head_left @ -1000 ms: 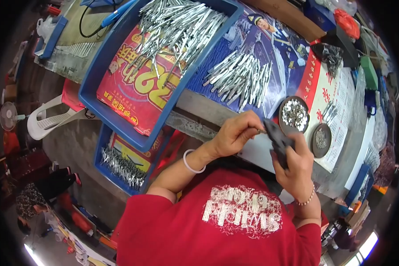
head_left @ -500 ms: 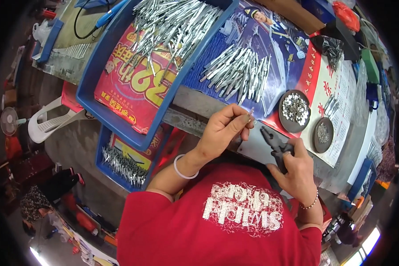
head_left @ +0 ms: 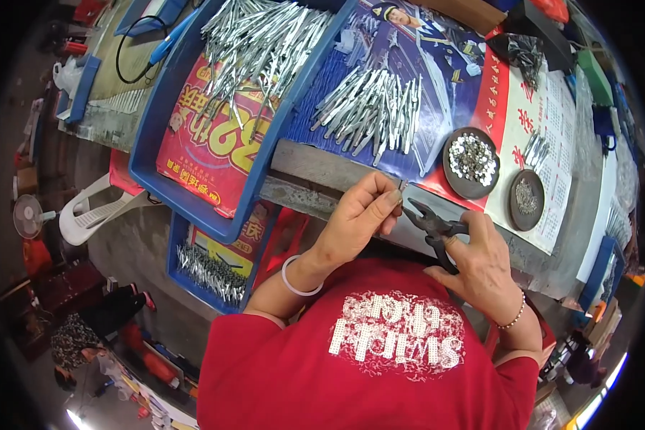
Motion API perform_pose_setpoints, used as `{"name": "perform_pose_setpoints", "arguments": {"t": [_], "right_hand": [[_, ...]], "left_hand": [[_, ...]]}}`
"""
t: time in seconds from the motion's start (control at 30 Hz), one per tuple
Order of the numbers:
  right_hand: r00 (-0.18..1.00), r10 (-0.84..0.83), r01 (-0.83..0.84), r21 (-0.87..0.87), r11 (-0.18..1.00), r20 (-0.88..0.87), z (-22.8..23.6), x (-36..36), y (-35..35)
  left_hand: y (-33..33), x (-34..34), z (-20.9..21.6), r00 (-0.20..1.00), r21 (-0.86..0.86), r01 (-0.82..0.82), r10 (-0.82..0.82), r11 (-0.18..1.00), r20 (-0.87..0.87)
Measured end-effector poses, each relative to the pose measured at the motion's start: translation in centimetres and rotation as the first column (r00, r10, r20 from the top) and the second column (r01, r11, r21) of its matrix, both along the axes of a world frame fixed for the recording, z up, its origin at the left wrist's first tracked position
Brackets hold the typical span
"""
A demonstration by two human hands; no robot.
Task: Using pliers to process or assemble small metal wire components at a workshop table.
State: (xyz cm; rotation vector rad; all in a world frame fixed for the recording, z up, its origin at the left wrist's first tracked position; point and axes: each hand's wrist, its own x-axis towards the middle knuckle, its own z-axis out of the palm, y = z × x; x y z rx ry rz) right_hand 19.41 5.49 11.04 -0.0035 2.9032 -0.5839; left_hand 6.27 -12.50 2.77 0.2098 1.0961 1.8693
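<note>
My left hand [head_left: 357, 218] is closed in a pinch at the bench edge. Between thumb and forefinger it has a thin metal strip [head_left: 403, 186], mostly hidden by the fingers. My right hand [head_left: 486, 266] is wrapped round dark pliers [head_left: 436, 228], whose jaws point at the left fingertips, slightly apart from them. Just beyond the hands, a fan-shaped pile of silver metal strips [head_left: 376, 115] lies on a blue poster. To the right of it stands a brown dish [head_left: 473, 195] with small shiny discs. A smaller dish [head_left: 529, 225] beside it contains tiny metal pieces.
A large blue tray [head_left: 215, 228] at the left bears a big heap of metal strips on red printed paper. Below it, a second blue tray [head_left: 173, 247] contains more metal parts. A white stool [head_left: 75, 222] and a fan [head_left: 29, 216] stand at the far left; another person [head_left: 79, 337] is behind.
The pliers have moved a little left and up, nearer the left fingertips. The view has shifted slightly. Both hands keep their grips.
</note>
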Motion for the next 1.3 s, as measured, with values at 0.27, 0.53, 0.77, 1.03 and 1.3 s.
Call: {"name": "perform_pose_setpoints", "arguments": {"t": [0.27, 0.53, 0.77, 1.03, 1.3], "right_hand": [[1.000, -0.006, 0.006, -0.001, 1.000, -0.026, 0.5, 0.4, 0.1], [1.000, 0.000, 0.001, 0.083, 0.997, -0.003, 0.4, 0.9, -0.1], [0.904, 0.096, 0.194, -0.598, 0.778, 0.417, 0.6, 0.3, 1.5], [0.967, 0.020, 0.021, -0.158, 0.987, 0.254, 0.5, 1.3, -0.2], [0.998, -0.002, 0.005, -0.039, 0.999, 0.067, -0.1, 1.3, -0.7]], "left_hand": [[0.3, 0.4, 0.3, 0.997, 0.000, 0.022, -0.022, 1.000, -0.071], [0.3, 0.5, 0.6, 0.982, -0.059, 0.070, -0.080, 0.996, -0.169], [0.1, 1.3, -0.2, 0.967, -0.117, 0.014, -0.043, 0.993, -0.252], [-0.2, 1.0, -0.4, 0.994, -0.103, -0.017, 0.005, 0.995, -0.113], [-0.3, 1.2, -0.2, 0.989, -0.111, 0.057, -0.071, 0.992, -0.129]]}}
